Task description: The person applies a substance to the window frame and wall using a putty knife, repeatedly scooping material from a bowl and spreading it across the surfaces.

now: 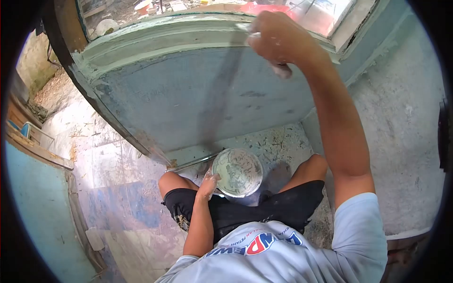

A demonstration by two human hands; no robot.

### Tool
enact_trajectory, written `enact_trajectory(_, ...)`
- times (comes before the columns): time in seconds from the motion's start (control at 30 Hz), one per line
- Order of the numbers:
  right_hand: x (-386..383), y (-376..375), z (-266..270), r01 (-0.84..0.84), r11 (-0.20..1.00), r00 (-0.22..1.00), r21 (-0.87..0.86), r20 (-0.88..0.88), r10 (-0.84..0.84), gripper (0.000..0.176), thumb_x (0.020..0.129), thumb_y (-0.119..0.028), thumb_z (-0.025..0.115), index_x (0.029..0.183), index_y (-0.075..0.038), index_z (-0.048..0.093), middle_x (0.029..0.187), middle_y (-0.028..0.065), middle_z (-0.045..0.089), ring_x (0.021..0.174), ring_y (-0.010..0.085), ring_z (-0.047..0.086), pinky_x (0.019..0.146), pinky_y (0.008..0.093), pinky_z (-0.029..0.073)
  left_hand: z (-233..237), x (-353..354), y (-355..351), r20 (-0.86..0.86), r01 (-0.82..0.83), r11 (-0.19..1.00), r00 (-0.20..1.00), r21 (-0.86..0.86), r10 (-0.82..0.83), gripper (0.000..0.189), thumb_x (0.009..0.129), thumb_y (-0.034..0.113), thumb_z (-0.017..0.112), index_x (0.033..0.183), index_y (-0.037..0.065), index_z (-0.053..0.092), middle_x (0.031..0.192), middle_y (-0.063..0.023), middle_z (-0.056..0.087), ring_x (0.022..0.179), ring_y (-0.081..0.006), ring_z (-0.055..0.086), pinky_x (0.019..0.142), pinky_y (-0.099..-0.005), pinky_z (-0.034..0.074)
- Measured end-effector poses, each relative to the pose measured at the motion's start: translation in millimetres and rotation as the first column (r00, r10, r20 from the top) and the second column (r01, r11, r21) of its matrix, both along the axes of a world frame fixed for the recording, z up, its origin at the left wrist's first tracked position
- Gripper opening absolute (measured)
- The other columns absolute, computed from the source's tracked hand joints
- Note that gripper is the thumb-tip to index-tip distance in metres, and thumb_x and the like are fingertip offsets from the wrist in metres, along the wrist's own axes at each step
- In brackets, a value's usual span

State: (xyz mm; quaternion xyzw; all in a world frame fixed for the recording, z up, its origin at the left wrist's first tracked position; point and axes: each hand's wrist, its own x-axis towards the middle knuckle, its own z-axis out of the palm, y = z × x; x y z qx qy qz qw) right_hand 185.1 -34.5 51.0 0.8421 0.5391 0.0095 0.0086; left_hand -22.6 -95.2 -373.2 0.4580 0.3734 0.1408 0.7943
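Observation:
My right hand (276, 40) is raised at the window sill (188, 40), its fingers closed round a small pale putty scraper (243, 28). Most of that tool is hidden by the fingers. The blade end is at the sill's mouldings, which are coated in pale green filler. Low between my knees stands a round white bucket (259, 162) with grey-green filler smeared inside. My left hand (208, 184) grips its left rim, fingertips over the edge.
Beneath the sill is a blue-grey wall (165, 99). A long thin bar (193, 162) lies by the wall's foot, left of the bucket. Debris dots the floor (283, 137). Glass (198, 8) is above the sill, and a doorway opens at left.

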Motion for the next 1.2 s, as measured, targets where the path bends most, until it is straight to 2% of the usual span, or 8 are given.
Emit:
enact_trajectory(0.07,3,12,-17,-0.25,0.949,0.962,0.192,0.162,0.221,0.029,0.082,-0.013,0.051,0.099,0.006,0.065,0.067,0.0207,0.065,0.063,0.0333,0.067,0.067,0.0447,0.053,-2,1,0,-0.006,-0.009,0.999,1.0,-0.031,0.009,0.069,0.077,0.009,0.051,0.144,-0.001,0.041,0.13,-0.015,0.056,0.117,-0.0271,0.052,0.101,-0.0307,0.039)
enact_trajectory(0.2,12,10,-17,-0.128,0.985,0.985,0.112,0.133,0.113,0.021,0.076,-0.01,0.055,0.066,0.006,0.064,0.06,0.0212,0.064,0.064,0.0331,0.067,0.067,0.0442,0.054,-8,3,-1,-0.008,0.015,1.0,1.0,-0.003,-0.015,0.069,0.077,0.01,0.051,0.144,-0.001,0.04,0.132,-0.0154,0.054,0.118,-0.0273,0.051,0.101,-0.032,0.038)
enact_trajectory(0.7,20,14,-13,-0.155,0.988,0.97,0.023,0.191,0.147,0.023,0.079,-0.013,0.055,0.075,0.007,0.065,0.07,0.0253,0.064,0.065,0.038,0.065,0.066,0.0466,0.052,-27,6,-2,-0.033,0.041,0.999,0.999,-0.033,-0.042,0.072,0.079,0.009,0.051,0.149,0.004,0.036,0.131,-0.0148,0.055,0.116,-0.0279,0.053,0.098,-0.0335,0.042)
enact_trajectory(0.8,54,-9,2,0.002,0.997,0.972,-0.071,0.235,0.015,0.028,0.077,-0.005,0.053,0.096,0.009,0.067,0.074,0.0247,0.067,0.072,0.0343,0.07,0.066,0.0438,0.055,-25,4,0,-0.029,0.027,0.999,0.999,-0.022,-0.028,0.071,0.079,0.009,0.051,0.148,0.004,0.037,0.129,-0.0145,0.056,0.115,-0.0278,0.054,0.098,-0.0335,0.042)
enact_trajectory(0.9,62,-45,11,0.024,0.985,0.997,0.168,-0.08,-0.011,0.021,0.084,-0.011,0.053,0.096,0.005,0.061,0.077,0.0255,0.063,0.071,0.0388,0.064,0.069,0.0465,0.051,-11,-3,1,0.029,-0.023,0.999,0.999,-0.033,0.024,0.068,0.077,0.008,0.051,0.145,0.004,0.043,0.13,-0.0144,0.057,0.116,-0.0272,0.053,0.101,-0.0329,0.039)
enact_trajectory(1.0,56,-51,9,-0.293,0.936,0.955,0.194,0.092,0.28,0.047,0.086,-0.016,0.06,0.13,-0.004,0.051,0.105,0.0227,0.065,0.096,0.0358,0.062,0.087,0.0431,0.049,22,-9,1,-0.08,-0.02,0.999,0.997,-0.041,0.017,0.069,0.076,0.008,0.052,0.144,0.002,0.044,0.131,-0.0149,0.057,0.118,-0.0258,0.053,0.101,-0.0318,0.04)
enact_trajectory(1.1,68,-33,-11,-0.537,0.83,0.836,0.154,0.227,0.499,0.06,0.083,-0.018,0.064,0.14,-0.011,0.049,0.104,0.0188,0.065,0.099,0.034,0.06,0.089,0.0436,0.049,-2,-12,2,-0.072,0.038,0.995,0.997,0.094,-0.032,0.072,0.075,0.008,0.052,0.146,0.002,0.041,0.133,-0.0146,0.056,0.119,-0.0257,0.052,0.101,-0.0312,0.04)
enact_trajectory(1.2,87,3,-8,-0.494,0.869,0.842,-0.033,0.232,0.487,0.067,0.078,-0.017,0.065,0.143,-0.017,0.047,0.101,0.0177,0.063,0.103,0.0329,0.057,0.09,0.0436,0.048,-22,-12,-1,0.007,-0.029,0.999,1.0,0.046,0.029,0.076,0.075,0.008,0.053,0.149,0.002,0.037,0.134,-0.0141,0.055,0.119,-0.0253,0.052,0.101,-0.0308,0.039)
